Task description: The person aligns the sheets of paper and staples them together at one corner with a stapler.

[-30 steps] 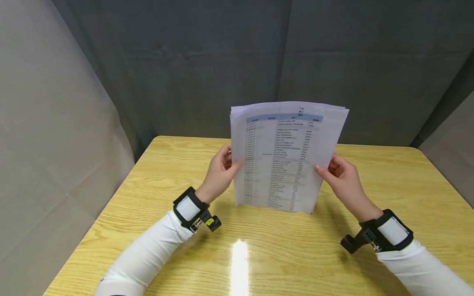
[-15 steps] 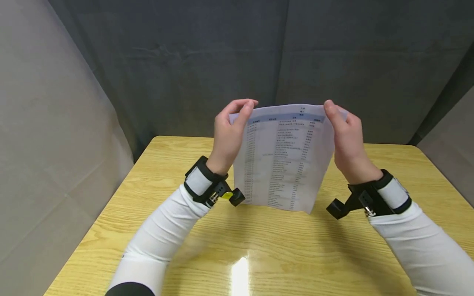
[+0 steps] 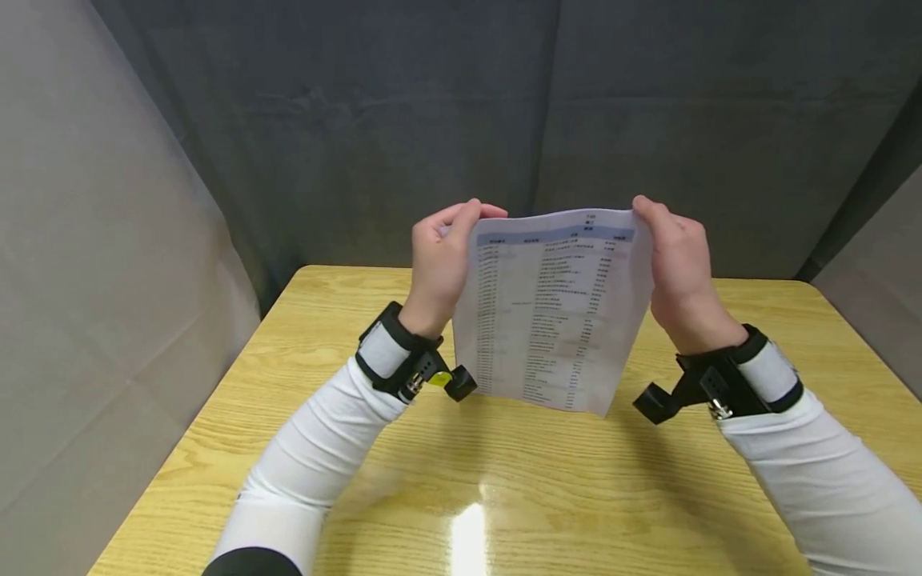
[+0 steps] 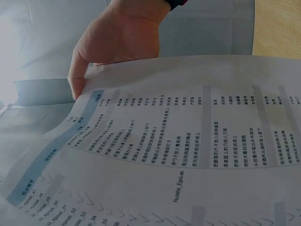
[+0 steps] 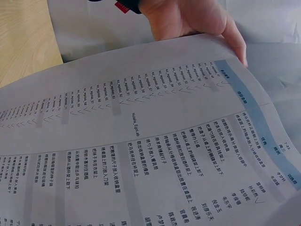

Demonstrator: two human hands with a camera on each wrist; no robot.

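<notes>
Above the middle of the glossy wooden table (image 3: 288,384), a stack of white printed sheets (image 3: 555,312) stands upright on its bottom edge, so the pages square up; left hand (image 3: 439,268) and right hand (image 3: 673,268) curl their fingers over its top corners.
</notes>
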